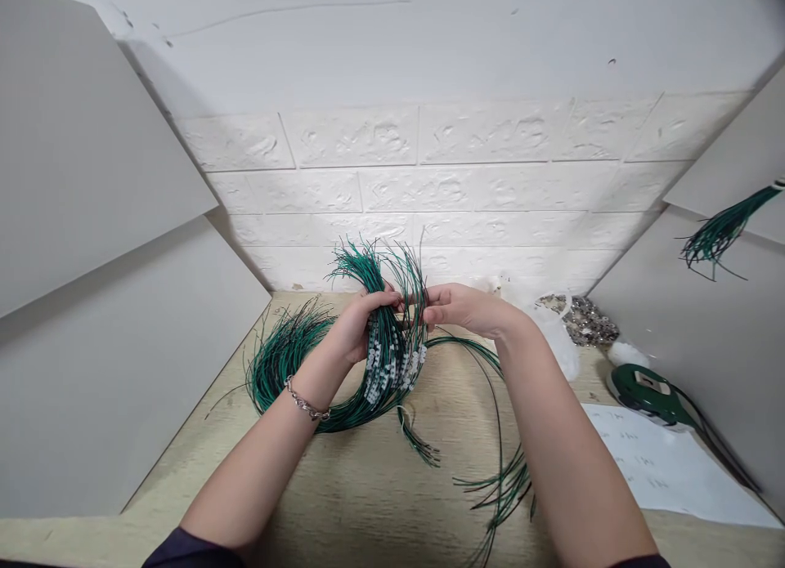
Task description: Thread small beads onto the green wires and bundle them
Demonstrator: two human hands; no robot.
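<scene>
My left hand (361,327) is closed around a thick bundle of green wires (392,351) strung with small white beads, held just above the wooden table (368,486). Its ends fan upward above my fingers, and the rest curls left and down onto the table. My right hand (463,306) pinches a few strands at the top of the same bundle, close to my left fingertips. More green strands (500,478) trail under my right forearm toward the front edge. A bracelet is on my left wrist.
Grey boards wall in the table on the left (104,290) and right (705,331). A second green wire bunch (720,233) hangs on the right board. A green spool (650,392), a white paper sheet (668,470), white stuffing (558,331) and a pile of silver bits (585,319) lie at right.
</scene>
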